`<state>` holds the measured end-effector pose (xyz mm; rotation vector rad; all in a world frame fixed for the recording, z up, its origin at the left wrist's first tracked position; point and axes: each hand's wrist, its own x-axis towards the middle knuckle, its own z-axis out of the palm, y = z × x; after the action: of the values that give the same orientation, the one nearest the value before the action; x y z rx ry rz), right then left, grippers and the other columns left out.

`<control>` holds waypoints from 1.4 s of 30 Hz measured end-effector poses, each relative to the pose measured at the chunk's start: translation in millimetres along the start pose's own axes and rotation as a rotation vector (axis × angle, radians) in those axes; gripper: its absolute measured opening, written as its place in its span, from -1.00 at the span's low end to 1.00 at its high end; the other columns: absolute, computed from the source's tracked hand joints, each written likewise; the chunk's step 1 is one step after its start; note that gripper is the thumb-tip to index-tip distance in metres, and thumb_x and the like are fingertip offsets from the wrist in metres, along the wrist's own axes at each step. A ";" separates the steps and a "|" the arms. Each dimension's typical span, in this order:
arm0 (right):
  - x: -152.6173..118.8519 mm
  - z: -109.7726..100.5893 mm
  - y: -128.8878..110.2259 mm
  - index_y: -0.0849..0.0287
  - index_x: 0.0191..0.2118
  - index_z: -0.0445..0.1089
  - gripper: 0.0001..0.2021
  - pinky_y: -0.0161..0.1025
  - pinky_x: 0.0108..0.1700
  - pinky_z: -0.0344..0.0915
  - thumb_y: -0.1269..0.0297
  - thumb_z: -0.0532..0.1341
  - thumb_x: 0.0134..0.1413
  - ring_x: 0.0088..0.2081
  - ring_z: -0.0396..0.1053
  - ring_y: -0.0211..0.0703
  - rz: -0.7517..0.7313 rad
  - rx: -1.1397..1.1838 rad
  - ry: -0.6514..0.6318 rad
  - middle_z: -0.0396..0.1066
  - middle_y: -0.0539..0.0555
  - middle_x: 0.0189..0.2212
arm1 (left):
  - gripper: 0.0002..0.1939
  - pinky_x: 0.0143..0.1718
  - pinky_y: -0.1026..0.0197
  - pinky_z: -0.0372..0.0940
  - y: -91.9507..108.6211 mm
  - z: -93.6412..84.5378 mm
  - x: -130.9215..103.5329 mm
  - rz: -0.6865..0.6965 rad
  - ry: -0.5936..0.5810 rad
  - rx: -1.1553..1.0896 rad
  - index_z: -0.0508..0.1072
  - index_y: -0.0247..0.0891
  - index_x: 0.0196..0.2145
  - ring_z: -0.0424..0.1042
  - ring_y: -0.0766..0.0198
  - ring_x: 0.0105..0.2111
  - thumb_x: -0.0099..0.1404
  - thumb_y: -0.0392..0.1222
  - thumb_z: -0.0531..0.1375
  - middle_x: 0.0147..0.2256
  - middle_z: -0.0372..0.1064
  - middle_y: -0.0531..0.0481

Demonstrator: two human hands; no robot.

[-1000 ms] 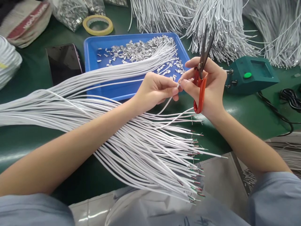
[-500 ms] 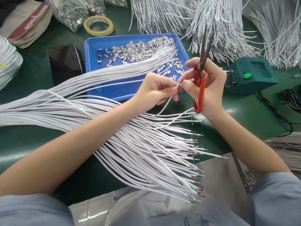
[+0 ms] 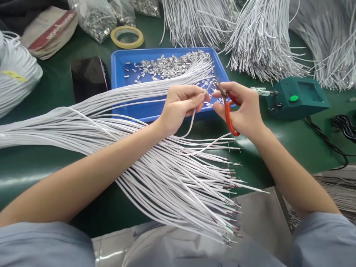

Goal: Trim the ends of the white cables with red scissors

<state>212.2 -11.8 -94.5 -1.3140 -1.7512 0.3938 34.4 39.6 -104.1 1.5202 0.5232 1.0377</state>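
My left hand (image 3: 182,107) pinches one white cable (image 3: 191,124) close to its end, over the front edge of a blue tray (image 3: 155,114). Just right of it, my right hand (image 3: 243,107) holds red-handled scissors (image 3: 229,120), their blades pointing up and left near the cable's end. Small metal pieces (image 3: 164,66) lie scattered in the tray, and a bundle of white cables (image 3: 125,91) reaches into it. A second, fanned-out bundle (image 3: 178,174) passes under my left forearm, its stripped ends showing thin coloured wires.
Behind the tray are yellow tape (image 3: 127,37), bags of metal pieces (image 3: 100,22) and hanging-looking cable bunches (image 3: 261,40). A phone (image 3: 89,78) and coiled cables (image 3: 16,74) are at the left. A green device (image 3: 299,98) with a clip stands at the right.
The scissors have tilted from upright to pointing left, towards the cable end. My right hand's fingers have moved away from the cable. The whole view has shifted slightly.
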 end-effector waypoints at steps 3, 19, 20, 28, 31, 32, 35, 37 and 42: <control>-1.5 2.7 0.4 0.10 -0.13 0.46 -0.69 -0.17 -0.36 0.41 0.19 0.34 -0.06 -0.29 0.50 -0.08 0.006 -0.009 -0.039 0.53 0.02 -0.33 | -0.73 -0.72 0.34 0.04 0.0 -0.4 0.0 0.001 0.004 0.016 0.50 -0.26 -0.45 0.19 0.45 -0.67 0.25 -0.01 0.24 -0.66 0.21 0.09; -3.7 3.0 -3.8 0.10 -0.12 0.48 -0.71 -0.26 -0.40 0.39 0.17 0.29 0.00 -0.32 0.48 -0.16 -0.118 -0.088 -0.088 0.53 0.01 -0.29 | -0.81 -0.66 0.35 0.11 -0.7 2.1 -0.3 0.014 -0.041 -0.056 0.57 -0.28 -0.44 0.20 0.45 -0.65 0.18 -0.10 0.30 -0.66 0.23 0.09; -3.7 2.8 -4.3 0.10 -0.12 0.48 -0.71 -0.26 -0.41 0.39 0.17 0.30 0.00 -0.32 0.47 -0.17 -0.120 -0.091 -0.087 0.54 0.01 -0.30 | -0.81 -0.65 0.34 0.13 -0.6 2.2 -0.5 0.020 -0.040 -0.050 0.57 -0.28 -0.44 0.22 0.44 -0.64 0.18 -0.10 0.30 -0.66 0.24 0.09; -4.7 1.9 -9.0 0.07 -0.14 0.49 -0.72 -0.24 -0.39 0.39 0.20 0.30 -0.03 -0.33 0.48 -0.15 -0.089 -0.115 -0.093 0.53 -0.01 -0.33 | -0.85 -0.57 0.33 0.21 0.4 1.0 -3.2 0.059 -0.023 0.015 0.58 -0.25 -0.40 0.30 0.41 -0.57 0.20 -0.12 0.29 -0.59 0.35 0.06; -5.1 1.6 -10.6 0.07 -0.15 0.50 -0.73 -0.23 -0.38 0.37 0.26 0.29 -0.06 -0.34 0.46 -0.15 -0.068 -0.124 -0.091 0.53 -0.02 -0.34 | -0.86 -0.59 0.33 0.19 -0.3 0.2 -3.1 0.046 -0.032 0.025 0.57 -0.25 -0.41 0.30 0.41 -0.58 0.20 -0.13 0.28 -0.58 0.34 0.06; -5.2 1.5 -11.7 0.08 -0.16 0.50 -0.72 -0.23 -0.37 0.37 0.29 0.29 -0.07 -0.36 0.46 -0.16 -0.061 -0.123 -0.092 0.52 -0.02 -0.35 | -0.86 -0.60 0.33 0.18 -0.8 0.0 -3.0 0.040 -0.038 0.025 0.57 -0.25 -0.41 0.29 0.41 -0.58 0.20 -0.14 0.28 -0.59 0.34 0.06; -5.0 1.2 -14.9 0.10 -0.18 0.52 -0.72 -0.20 -0.31 0.39 0.38 0.28 -0.12 -0.41 0.43 -0.20 -0.042 -0.114 -0.099 0.51 -0.03 -0.40 | -0.87 -0.62 0.33 0.15 -2.6 -0.4 -2.7 0.036 -0.060 0.008 0.57 -0.25 -0.41 0.26 0.44 -0.60 0.20 -0.15 0.28 -0.59 0.33 0.07; -4.6 1.3 -14.2 0.11 -0.20 0.52 -0.73 -0.20 -0.29 0.39 0.40 0.27 -0.12 -0.43 0.41 -0.22 -0.025 -0.101 -0.114 0.49 -0.04 -0.43 | -0.86 -0.64 0.33 0.11 -3.2 -1.4 -1.7 0.022 -0.070 -0.007 0.57 -0.26 -0.43 0.24 0.46 -0.62 0.19 -0.15 0.28 -0.59 0.33 0.08; 0.6 1.9 2.5 0.14 -0.25 0.50 -0.79 -0.20 -0.35 0.37 0.39 0.28 -0.11 -0.45 0.38 -0.22 0.090 -0.065 -0.057 0.46 -0.02 -0.48 | -0.75 -0.70 0.38 0.04 -0.2 -7.7 5.9 -0.075 0.053 -0.089 0.49 -0.27 -0.51 0.16 0.50 -0.68 0.22 -0.06 0.26 -0.65 0.24 0.10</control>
<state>212.2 -9.8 -97.0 -1.4442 -1.7700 0.4317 31.0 48.7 -102.8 1.3885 0.5594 1.0319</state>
